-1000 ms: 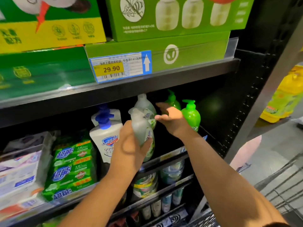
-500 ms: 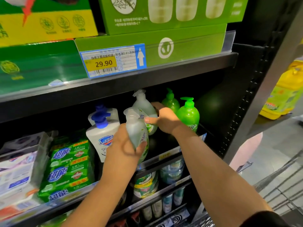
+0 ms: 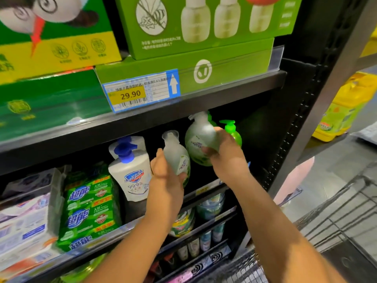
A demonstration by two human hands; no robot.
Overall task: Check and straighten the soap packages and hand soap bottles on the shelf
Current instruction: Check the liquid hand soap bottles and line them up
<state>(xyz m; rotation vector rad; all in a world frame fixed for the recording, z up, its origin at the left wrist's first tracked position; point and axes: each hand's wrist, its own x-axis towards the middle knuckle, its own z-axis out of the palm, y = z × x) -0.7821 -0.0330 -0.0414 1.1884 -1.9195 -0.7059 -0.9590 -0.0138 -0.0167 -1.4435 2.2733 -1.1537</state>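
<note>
The smaller pale bottle (image 3: 175,155) is gripped round its lower body by our left hand (image 3: 166,180), just above the shelf rim (image 3: 204,192), its long axis tipped so the pump leans up and left. Close to its right, our right hand (image 3: 226,160) clasps the rounder pale bottle (image 3: 199,139) from the right side, nearly upright, with a bright green bottle (image 3: 233,134) behind the knuckles. We judge the dark gap beside the white Safeguard bottle (image 3: 130,174) lies nearer our left hand, so that tilted bottle needs righting first.

Left hand (image 3: 166,180) gripping, right hand (image 3: 227,160) gripping
</note>
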